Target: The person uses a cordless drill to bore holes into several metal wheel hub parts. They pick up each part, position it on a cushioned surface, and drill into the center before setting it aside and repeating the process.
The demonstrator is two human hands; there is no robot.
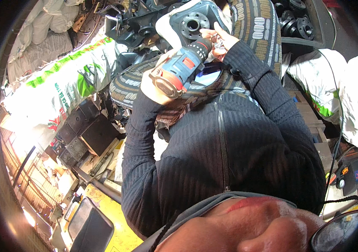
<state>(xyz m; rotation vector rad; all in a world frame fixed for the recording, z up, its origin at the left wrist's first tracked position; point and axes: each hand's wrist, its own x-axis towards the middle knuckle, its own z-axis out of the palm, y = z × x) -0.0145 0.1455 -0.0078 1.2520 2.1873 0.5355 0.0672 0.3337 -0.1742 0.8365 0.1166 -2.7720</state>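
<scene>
My left hand [156,88] is wrapped round a blue-grey and red cordless drill [184,65], whose black chuck points up and to the right. Close to the tip of the chuck, my right hand [224,40] pinches some small shiny metal pieces [217,42]; they look like screws, but are too small to tell. Just beyond both hands, a dark grey metal part with a round flange [187,26] lies between my knees, with several holes round a central bore. Patterned trousers [256,29] cover my legs. The drill's bit, if there is one, is hidden.
Dark metal parts [139,31] are heaped beyond my left leg. A grey bin [323,21] at the far right holds more flanged parts. White sacks lie on the left [78,80] and right [319,75]. A black cable [339,105] runs down the right side.
</scene>
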